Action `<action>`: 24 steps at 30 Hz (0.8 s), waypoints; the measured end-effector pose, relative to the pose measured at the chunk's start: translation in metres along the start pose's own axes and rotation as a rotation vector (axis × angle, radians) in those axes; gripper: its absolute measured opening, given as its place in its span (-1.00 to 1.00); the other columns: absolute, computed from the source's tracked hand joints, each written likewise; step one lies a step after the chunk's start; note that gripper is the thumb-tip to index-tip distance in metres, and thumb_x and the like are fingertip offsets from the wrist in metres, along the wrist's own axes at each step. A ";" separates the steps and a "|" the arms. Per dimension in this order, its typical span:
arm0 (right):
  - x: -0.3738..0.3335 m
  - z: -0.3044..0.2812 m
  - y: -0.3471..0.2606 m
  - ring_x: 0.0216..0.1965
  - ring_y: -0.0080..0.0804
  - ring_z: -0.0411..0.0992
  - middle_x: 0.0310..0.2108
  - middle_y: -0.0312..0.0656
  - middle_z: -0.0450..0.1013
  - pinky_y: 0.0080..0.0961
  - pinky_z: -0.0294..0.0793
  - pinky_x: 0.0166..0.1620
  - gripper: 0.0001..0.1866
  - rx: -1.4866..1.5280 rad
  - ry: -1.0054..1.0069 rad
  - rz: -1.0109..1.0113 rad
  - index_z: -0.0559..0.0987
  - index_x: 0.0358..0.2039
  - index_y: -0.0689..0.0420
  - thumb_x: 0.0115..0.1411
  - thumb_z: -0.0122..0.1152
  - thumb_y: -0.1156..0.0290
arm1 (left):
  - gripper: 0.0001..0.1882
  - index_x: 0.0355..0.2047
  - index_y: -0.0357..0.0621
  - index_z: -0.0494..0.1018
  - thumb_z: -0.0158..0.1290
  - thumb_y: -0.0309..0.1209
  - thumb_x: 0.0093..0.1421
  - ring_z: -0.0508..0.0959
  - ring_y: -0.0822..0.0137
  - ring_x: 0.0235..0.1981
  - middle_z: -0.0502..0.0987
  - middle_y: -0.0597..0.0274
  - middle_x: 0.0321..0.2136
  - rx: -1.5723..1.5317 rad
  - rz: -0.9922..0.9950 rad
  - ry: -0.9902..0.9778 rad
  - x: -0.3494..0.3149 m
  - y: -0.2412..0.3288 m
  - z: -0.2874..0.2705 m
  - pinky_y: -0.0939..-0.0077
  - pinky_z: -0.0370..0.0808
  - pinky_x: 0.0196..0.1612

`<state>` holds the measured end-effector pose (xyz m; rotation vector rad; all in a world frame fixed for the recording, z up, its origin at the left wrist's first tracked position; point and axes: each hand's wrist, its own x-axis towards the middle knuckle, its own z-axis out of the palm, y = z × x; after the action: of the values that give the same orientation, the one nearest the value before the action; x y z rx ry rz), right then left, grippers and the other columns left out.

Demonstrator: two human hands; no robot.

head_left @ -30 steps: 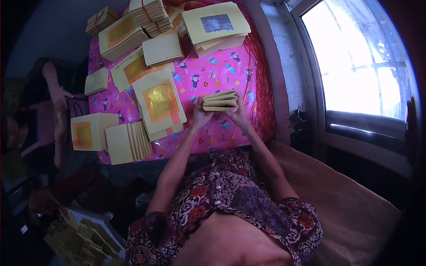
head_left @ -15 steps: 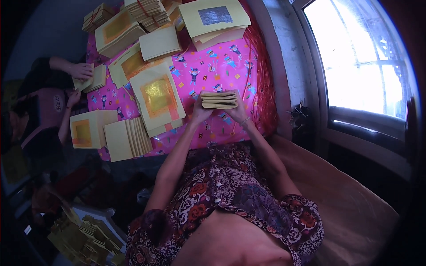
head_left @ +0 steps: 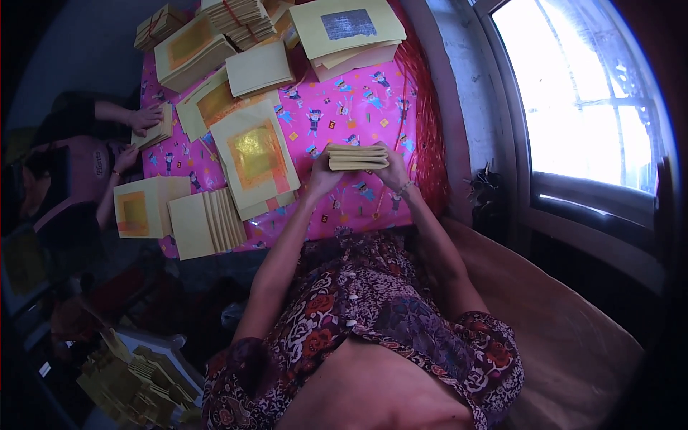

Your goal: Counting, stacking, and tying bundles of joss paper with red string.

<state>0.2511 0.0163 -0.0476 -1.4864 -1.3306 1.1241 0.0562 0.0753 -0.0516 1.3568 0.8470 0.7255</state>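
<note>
A small stack of folded yellowish paper (head_left: 357,158) is held edge-on between my two hands, just above the pink patterned tablecloth (head_left: 337,107). My left hand (head_left: 324,174) is closed on the stack's left end. At the opposite end my right hand (head_left: 393,170) grips it too, with a thin bracelet on the wrist. The fingers under and behind the stack are partly hidden. Left of my hands lies a pile of paper sheets (head_left: 276,147), its top one bearing a gold square with orange edges.
Paper stacks crowd the table's far side, among them one with a silver square (head_left: 309,43) and a red-tied bundle (head_left: 240,25). Fanned folded papers (head_left: 193,226) lie at the near left. Red strands (head_left: 428,143) hang along the right edge. A co-worker's hands (head_left: 145,119) handle papers at left.
The layers of the stack in my hands sit closer together and more even. My right hand has shifted slightly right. The co-worker's upper hand has moved right, onto the papers there.
</note>
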 end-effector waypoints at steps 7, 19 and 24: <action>0.005 -0.013 -0.023 -0.13 -0.46 0.42 -0.15 -0.18 0.44 -0.52 0.43 -0.09 -0.45 0.443 -0.160 0.227 0.31 0.03 0.27 0.04 0.28 0.43 | -0.49 -0.03 -0.28 0.27 0.17 -0.42 0.02 0.50 0.37 -0.18 0.48 0.13 -0.20 0.050 -0.116 -0.126 0.013 0.028 -0.009 0.45 0.46 -0.12; 0.012 -0.008 -0.048 -0.22 -0.57 0.45 -0.20 -0.24 0.45 -0.61 0.45 -0.18 -0.59 0.927 -0.114 0.493 0.37 -0.03 0.16 0.28 -0.10 0.12 | -0.59 0.01 -0.20 0.29 0.05 -0.37 0.17 0.45 0.36 -0.07 0.44 0.22 -0.11 -0.832 -0.503 -0.061 0.002 0.025 -0.008 0.46 0.38 0.00; 0.010 -0.005 -0.071 -0.30 -0.58 0.46 -0.24 -0.29 0.45 -0.61 0.46 -0.22 -0.67 0.944 -0.057 0.509 0.40 -0.08 0.15 0.29 -0.09 0.19 | -0.53 0.06 -0.18 0.23 0.05 -0.32 0.17 0.44 0.36 -0.07 0.43 0.27 -0.11 -1.009 -0.516 -0.066 -0.003 0.017 -0.006 0.45 0.38 0.01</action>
<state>0.2385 0.0329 0.0213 -1.0606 -0.2946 1.7872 0.0501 0.0771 -0.0344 0.2374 0.5903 0.5579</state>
